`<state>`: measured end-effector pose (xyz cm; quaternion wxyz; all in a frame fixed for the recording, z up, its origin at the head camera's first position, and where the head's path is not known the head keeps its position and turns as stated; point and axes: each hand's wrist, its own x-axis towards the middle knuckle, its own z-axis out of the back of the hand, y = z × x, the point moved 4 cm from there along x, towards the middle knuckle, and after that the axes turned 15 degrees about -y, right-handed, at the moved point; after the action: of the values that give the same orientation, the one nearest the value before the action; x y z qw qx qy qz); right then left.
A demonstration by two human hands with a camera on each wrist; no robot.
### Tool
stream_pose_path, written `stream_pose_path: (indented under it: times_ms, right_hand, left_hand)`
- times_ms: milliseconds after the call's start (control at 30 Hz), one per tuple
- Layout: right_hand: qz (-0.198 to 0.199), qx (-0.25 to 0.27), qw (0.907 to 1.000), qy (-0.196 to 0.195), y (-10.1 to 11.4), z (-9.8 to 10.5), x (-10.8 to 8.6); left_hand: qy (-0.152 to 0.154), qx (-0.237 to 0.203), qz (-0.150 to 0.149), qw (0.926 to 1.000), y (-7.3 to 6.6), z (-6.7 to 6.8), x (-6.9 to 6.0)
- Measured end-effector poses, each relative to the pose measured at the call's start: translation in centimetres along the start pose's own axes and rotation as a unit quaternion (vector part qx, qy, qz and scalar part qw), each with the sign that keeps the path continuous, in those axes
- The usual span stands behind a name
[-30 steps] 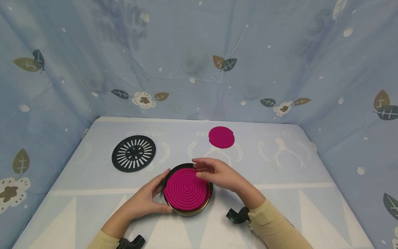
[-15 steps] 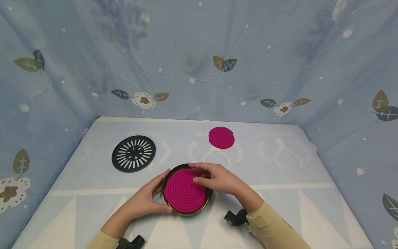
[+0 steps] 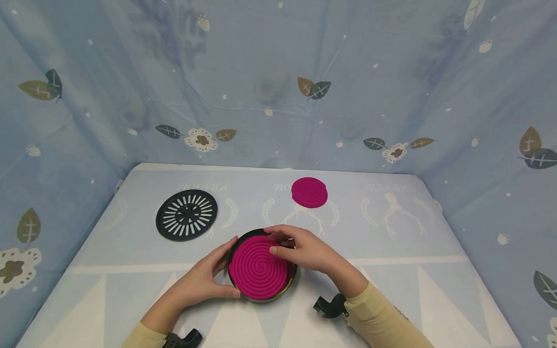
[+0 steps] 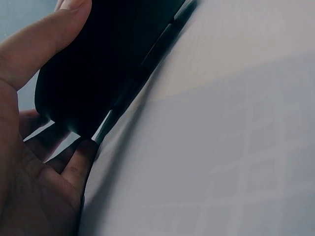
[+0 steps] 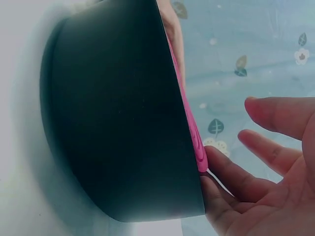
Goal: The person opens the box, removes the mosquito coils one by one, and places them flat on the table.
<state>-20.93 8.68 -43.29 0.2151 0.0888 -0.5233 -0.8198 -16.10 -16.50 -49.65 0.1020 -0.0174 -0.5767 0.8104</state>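
A round dark tin (image 3: 274,299) with a gold-coloured inner side stands near the table's front, a magenta spiral coil (image 3: 259,267) lying in its mouth. My left hand (image 3: 203,280) grips the tin's left side, thumb at the front and fingers behind; the left wrist view shows them against the dark wall (image 4: 113,54). Over the back right rim is my right hand (image 3: 304,247). In the right wrist view, fingers (image 5: 236,172) of that hand touch the rim and the coil's edge (image 5: 201,158), which sticks up past the rim, while its thumb is held apart.
A black slotted disc (image 3: 186,215) lies at the left of the table. Another magenta coil (image 3: 309,192) is at the back, right of centre. Blue patterned cloth (image 3: 278,96) hangs behind and on both sides. Each wrist carries a small black device.
The right hand has moved slightly left and toward the front. The coil in the tin has shifted slightly left and toward the front. The left hand keeps its hold.
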Motion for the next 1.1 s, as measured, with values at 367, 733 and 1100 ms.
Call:
stream_pose_path:
  times_ms: [367, 733, 1100]
  right_hand:
    - [-0.031, 0.066, 0.9971, -0.021, -0.1, -0.2, 0.1]
    - [-0.073, 0.109, 0.9912, -0.019, -0.8, -0.4, 0.1]
    - [-0.087, 0.117, 0.9894, -0.008, -1.0, 0.1, -0.2]
  left_hand:
    - [-0.002, 0.002, 0.005, 1.0, 0.1, -0.1, 0.0]
    - [-0.005, 0.009, 0.001, 0.9999, 0.1, 0.0, 0.0]
    - [-0.003, 0.008, -0.006, 0.9999, 0.2, 0.0, 0.1]
